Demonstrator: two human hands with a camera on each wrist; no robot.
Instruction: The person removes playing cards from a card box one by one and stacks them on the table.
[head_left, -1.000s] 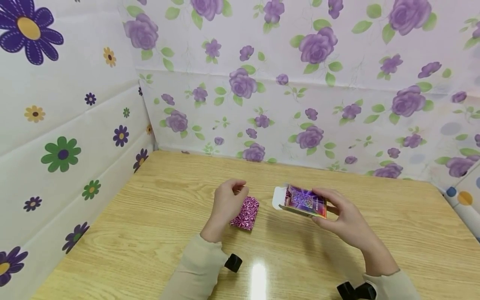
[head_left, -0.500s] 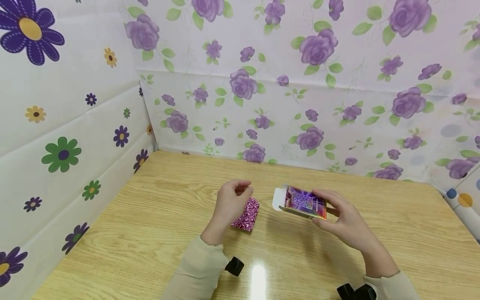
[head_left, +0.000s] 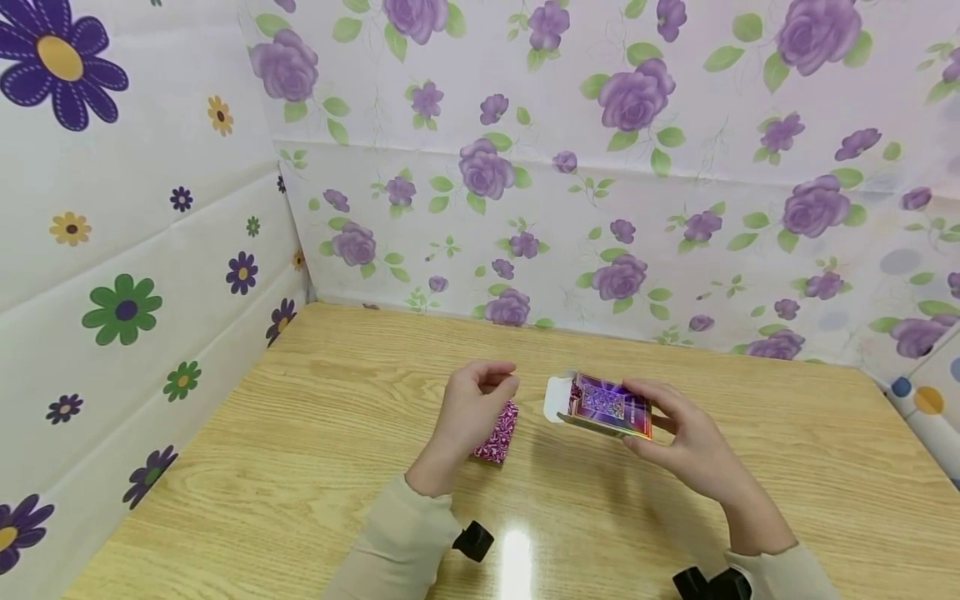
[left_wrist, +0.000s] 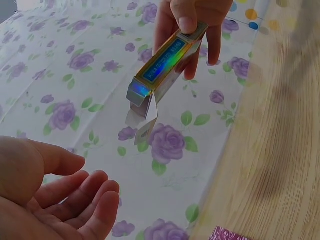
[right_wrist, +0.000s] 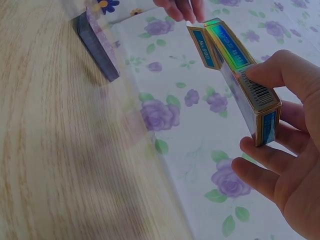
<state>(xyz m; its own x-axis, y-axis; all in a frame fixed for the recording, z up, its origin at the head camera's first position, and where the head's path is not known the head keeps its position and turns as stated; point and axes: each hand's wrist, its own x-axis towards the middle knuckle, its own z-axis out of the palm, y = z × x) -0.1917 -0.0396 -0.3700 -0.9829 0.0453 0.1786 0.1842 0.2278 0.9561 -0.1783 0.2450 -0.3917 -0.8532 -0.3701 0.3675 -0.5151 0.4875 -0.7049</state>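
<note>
My right hand (head_left: 693, 437) grips a shiny purple playing-card box (head_left: 609, 405) by its right end, above the table. The box's white end flap (head_left: 557, 398) stands out on the left, toward my other hand. In the right wrist view the thumb presses on the narrow barcode side of the box (right_wrist: 245, 75). My left hand (head_left: 472, 412) hovers with loosely bent fingers and holds nothing; the left wrist view shows a gap between this hand (left_wrist: 70, 200) and the flap. Below it lies a deck of cards (head_left: 497, 437) with a magenta pattern, partly hidden by the hand.
The wood-grain table (head_left: 360, 392) ends at a back wall covering (head_left: 420, 217) with purple roses. A second covering with daisies (head_left: 123, 308) runs along the left side. Black wrist mounts (head_left: 474, 542) sit at both sleeves.
My left hand has drifted a little to the right, toward the box, covering more of the deck from above. The right hand and the box have stayed almost still.
</note>
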